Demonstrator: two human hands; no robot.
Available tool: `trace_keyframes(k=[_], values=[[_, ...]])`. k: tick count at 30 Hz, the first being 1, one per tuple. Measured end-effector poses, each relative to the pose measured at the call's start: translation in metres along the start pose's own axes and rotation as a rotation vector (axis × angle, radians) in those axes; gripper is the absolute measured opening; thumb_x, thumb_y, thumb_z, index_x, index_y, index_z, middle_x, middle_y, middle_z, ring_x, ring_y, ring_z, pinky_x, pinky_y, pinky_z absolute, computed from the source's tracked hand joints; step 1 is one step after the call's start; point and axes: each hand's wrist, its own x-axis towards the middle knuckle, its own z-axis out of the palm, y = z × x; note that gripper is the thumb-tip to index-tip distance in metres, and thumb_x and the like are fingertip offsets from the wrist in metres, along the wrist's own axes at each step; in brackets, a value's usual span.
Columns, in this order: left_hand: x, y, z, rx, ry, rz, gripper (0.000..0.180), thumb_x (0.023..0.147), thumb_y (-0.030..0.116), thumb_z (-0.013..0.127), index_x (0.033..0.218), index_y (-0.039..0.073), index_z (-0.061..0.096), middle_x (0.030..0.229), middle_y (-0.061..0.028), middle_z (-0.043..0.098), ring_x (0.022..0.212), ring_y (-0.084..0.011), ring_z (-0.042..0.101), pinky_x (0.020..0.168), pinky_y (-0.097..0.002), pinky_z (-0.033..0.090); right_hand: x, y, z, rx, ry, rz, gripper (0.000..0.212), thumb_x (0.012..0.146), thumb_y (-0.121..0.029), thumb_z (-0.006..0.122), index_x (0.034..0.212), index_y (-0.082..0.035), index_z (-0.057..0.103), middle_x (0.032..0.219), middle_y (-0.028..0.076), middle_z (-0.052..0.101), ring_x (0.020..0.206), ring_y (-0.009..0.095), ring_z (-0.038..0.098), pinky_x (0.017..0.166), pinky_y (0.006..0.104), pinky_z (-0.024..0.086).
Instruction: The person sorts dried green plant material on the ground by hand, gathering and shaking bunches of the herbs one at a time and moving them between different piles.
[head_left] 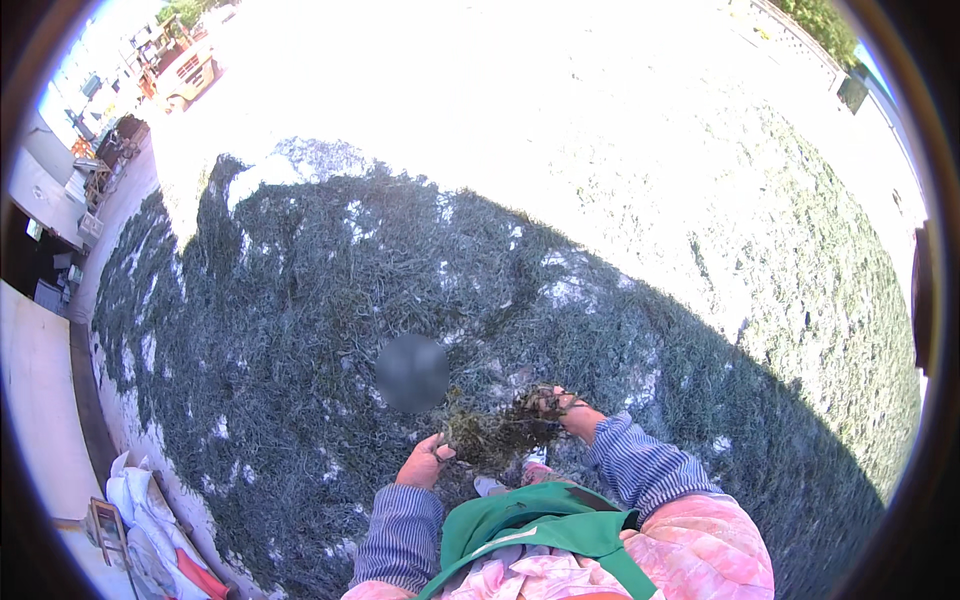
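Note:
A dark brown-green clump of stringy seaweed (490,437) hangs between my two hands, in front of my body. My left hand (425,463) is closed, its fingers curled at the clump's left end. Higher up, at the right end, my right hand (570,411) grips dark strands with bent fingers; some fingertips are hidden by them. Beneath spreads a wide layer of similar stringy plant matter (300,290), with pale ground showing through in patches. Blue-striped sleeves cover both forearms, and a green apron (530,525) hangs over my front.
A white wall (40,370) runs along the left. Near it lie white sacks or cloths (140,520) and a rectangular frame (108,535). An orange vehicle (187,75) stands far left. Sunlight washes out the far ground. A blurred grey disc covers part of the layer.

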Motion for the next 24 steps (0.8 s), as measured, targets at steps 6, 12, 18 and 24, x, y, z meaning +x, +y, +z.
trace_keyframes(k=[6,12,18,24], values=[[-0.008,0.04,0.056,-0.274,-0.342,0.094,0.063,0.075,0.024,0.072,0.127,-0.002,0.046,0.128,-0.0157,0.053,0.119,-0.0296,0.051,0.104,-0.0446,0.037,-0.013,-0.04,-0.028,0.621,-0.386,0.159,0.038,0.089,-0.01,0.054,0.126,0.001,0.051,0.114,0.015,0.062,0.106,0.026,0.06,0.093,0.039,0.05],[-0.022,0.061,0.089,-0.305,-0.443,0.234,0.062,0.077,0.02,0.068,0.131,0.003,0.043,0.133,-0.0119,0.049,0.126,-0.0288,0.043,0.106,-0.0475,0.031,-0.099,-0.144,0.032,0.297,-0.269,0.067,0.044,0.094,-0.032,0.052,0.125,0.0,0.053,0.115,0.011,0.062,0.101,0.02,0.061,0.088,0.0326,0.051],[-0.004,0.068,0.141,-0.124,-0.61,0.137,0.061,0.079,0.033,0.07,0.13,0.008,0.046,0.13,-0.008,0.052,0.119,-0.0254,0.05,0.099,-0.0504,0.039,-0.108,-0.094,-0.038,0.203,-0.238,-0.264,0.054,0.094,-0.042,0.051,0.13,-0.002,0.05,0.129,0.01,0.053,0.12,0.02,0.05,0.104,0.0353,0.035],[0.018,0.058,0.189,-0.101,-0.517,-0.012,0.064,0.082,0.041,0.066,0.135,0.016,0.04,0.125,-0.0038,0.054,0.117,-0.0237,0.05,0.096,-0.0516,0.042,-0.153,-0.128,-0.036,0.378,-0.218,-0.328,0.056,0.093,-0.044,0.05,0.132,-0.004,0.049,0.125,0.011,0.057,0.11,0.023,0.058,0.094,0.0352,0.046]])
